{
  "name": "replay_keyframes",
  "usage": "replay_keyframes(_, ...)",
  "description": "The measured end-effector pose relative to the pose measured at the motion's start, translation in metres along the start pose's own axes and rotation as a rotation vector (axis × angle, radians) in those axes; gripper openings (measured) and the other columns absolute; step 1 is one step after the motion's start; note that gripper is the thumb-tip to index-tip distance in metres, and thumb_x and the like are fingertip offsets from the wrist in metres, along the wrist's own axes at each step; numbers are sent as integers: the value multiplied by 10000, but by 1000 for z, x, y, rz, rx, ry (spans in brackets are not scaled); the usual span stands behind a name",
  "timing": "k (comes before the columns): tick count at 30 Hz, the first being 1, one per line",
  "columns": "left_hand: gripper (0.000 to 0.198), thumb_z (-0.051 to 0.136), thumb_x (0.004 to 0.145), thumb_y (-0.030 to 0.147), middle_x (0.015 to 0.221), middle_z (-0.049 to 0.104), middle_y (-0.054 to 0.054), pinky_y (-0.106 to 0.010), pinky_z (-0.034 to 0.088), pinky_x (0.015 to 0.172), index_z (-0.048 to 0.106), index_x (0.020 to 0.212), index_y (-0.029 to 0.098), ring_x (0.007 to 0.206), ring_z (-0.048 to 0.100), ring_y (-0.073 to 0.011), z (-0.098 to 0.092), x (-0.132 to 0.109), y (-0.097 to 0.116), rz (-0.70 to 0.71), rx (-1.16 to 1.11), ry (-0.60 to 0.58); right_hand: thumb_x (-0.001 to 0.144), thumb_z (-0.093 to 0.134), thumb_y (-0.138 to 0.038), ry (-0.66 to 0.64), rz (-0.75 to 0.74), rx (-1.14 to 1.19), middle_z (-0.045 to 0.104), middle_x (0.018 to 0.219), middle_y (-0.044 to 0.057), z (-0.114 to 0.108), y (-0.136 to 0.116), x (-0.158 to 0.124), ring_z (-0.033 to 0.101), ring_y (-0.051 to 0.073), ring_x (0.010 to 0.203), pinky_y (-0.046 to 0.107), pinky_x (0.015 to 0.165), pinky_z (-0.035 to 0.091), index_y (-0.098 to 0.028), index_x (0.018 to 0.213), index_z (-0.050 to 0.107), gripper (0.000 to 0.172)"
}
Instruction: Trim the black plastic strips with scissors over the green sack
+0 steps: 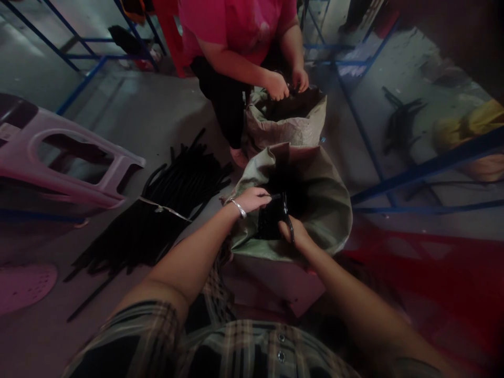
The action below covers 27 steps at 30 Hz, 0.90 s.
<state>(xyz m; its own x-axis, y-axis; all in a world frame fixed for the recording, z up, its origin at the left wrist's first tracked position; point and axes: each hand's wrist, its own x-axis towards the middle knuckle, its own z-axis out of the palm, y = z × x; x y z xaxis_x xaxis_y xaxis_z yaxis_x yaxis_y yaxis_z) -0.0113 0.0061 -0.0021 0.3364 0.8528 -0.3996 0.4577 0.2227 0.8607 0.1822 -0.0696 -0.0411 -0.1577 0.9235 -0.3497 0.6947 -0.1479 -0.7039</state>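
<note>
Over the mouth of a pale woven sack [331,210], my left hand [254,199] pinches a short dark strip [274,197] between thumb and fingers. A silvery bracelet circles that wrist. Close beside it, my right hand [298,233] is wrapped round black-handled scissors [285,207], whose blades point away from me and stand by the end of the strip. Whether the blades touch the strip I cannot tell. Deep shadow hides most of the sack's inside, though dark pieces show near its front wall.
On the floor to the left lies a bundle of long black strips [157,220] bound with a pale tie. A pink plastic stool [74,152] stands beyond it. Opposite, a co-worker in a pink shirt [244,26] works over a second sack [291,131]. Blue metal bars [425,173] run along the right.
</note>
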Motion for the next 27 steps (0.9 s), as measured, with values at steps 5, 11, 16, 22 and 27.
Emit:
replay_keyframes(5,213,585,756,318,598,571,13,-157,311,409,638,845,132,431,432,-46,5,-1,4,-17,-18,6,822,464,-326,-50,-102,-90,619,775,34,3,0,-4,540,137,674,226,606,382,-183,848,530,159)
replay_keyframes(11,202,563,769,289,582,550,23,-163,346,431,638,863,126,441,447,-53,13,-2,5,16,-22,-52,832,458,-322,-47,-111,-111,627,795,45,4,-2,-2,548,138,666,228,605,380,-175,877,533,171)
replay_keyframes(16,207,570,764,285,588,555,20,-164,367,458,643,871,123,462,455,-55,13,-2,5,15,-17,-67,826,456,-323,-29,-122,-100,625,773,45,3,-2,-3,540,136,648,224,590,374,-177,845,531,166)
replay_keyframes(22,223,564,769,318,570,542,20,-175,333,435,642,857,129,441,430,-62,13,-1,6,35,4,-78,814,436,-315,5,-119,-81,591,653,18,4,-1,-6,498,118,557,215,537,351,-183,727,509,174)
replay_keyframes(27,214,541,776,310,563,523,25,-172,304,422,627,845,126,428,409,-57,13,-1,7,35,-7,-75,786,448,-313,50,-138,-49,544,588,2,9,2,-6,454,107,521,215,516,329,-187,649,484,190)
